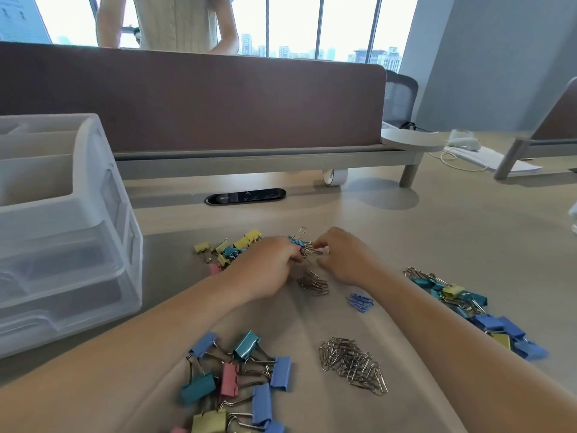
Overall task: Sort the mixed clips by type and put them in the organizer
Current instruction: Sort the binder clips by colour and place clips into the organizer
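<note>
My left hand (268, 267) and right hand (343, 257) both pinch the tangled bunch of silver wire paper clips (307, 249) lying between them, and the translucent white plastic organizer (93, 220) stands to the left, nearer my left hand.

The translucent white plastic organizer (103, 189) runs off the left edge, its drawer contents blurred behind frosted walls. A person (178, 23) is cropped at the top edge and hidden below by the brown partition (218, 101). The pile of large coloured binder clips (237, 379) spills past the bottom edge. The left hand (268, 270) and right hand (343, 257) pinch a small tangle of wire clips (307, 248), its pieces too small to tell.
</note>
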### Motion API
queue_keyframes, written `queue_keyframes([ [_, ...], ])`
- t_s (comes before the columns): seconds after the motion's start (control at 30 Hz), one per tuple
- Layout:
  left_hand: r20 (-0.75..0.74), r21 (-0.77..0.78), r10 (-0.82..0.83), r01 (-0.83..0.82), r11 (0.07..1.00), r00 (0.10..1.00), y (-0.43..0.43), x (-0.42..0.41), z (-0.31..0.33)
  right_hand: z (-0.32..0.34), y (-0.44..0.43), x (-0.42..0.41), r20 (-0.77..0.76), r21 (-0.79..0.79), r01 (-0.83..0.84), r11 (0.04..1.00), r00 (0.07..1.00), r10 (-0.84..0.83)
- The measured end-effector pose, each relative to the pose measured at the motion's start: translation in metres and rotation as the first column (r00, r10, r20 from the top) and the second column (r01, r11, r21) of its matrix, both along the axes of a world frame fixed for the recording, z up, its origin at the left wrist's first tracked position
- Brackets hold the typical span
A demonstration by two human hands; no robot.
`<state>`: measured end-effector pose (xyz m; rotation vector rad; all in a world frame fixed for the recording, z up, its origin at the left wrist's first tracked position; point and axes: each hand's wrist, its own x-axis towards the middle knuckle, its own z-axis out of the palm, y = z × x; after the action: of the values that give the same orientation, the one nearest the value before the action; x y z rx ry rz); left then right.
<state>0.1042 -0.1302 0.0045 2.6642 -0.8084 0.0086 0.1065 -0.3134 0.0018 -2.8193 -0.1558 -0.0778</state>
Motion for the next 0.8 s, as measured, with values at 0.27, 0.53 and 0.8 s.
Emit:
queue_keyframes([
  [0.27, 0.128, -0.042, 0.095, -0.09, 0.995, 0.987, 0.001, 0.026, 0.008, -0.003, 0.018, 0.015, 0.023, 0.009, 0.02, 1.0, 1.0, -0.02],
  [0.53, 0.07, -0.067, 0.068, -0.064, 0.996, 0.995, -0.003, 0.025, 0.008, 0.001, 0.015, 0.007, -0.031, -0.059, -0.011, 0.998, 0.999, 0.009],
  [0.8, 0.06, -0.082, 0.113, -0.108, 0.991, 0.992, 0.0, 0.019, 0.01, 0.005, 0.004, 0.006, -0.011, 0.022, 0.007, 1.0, 1.0, -0.007],
])
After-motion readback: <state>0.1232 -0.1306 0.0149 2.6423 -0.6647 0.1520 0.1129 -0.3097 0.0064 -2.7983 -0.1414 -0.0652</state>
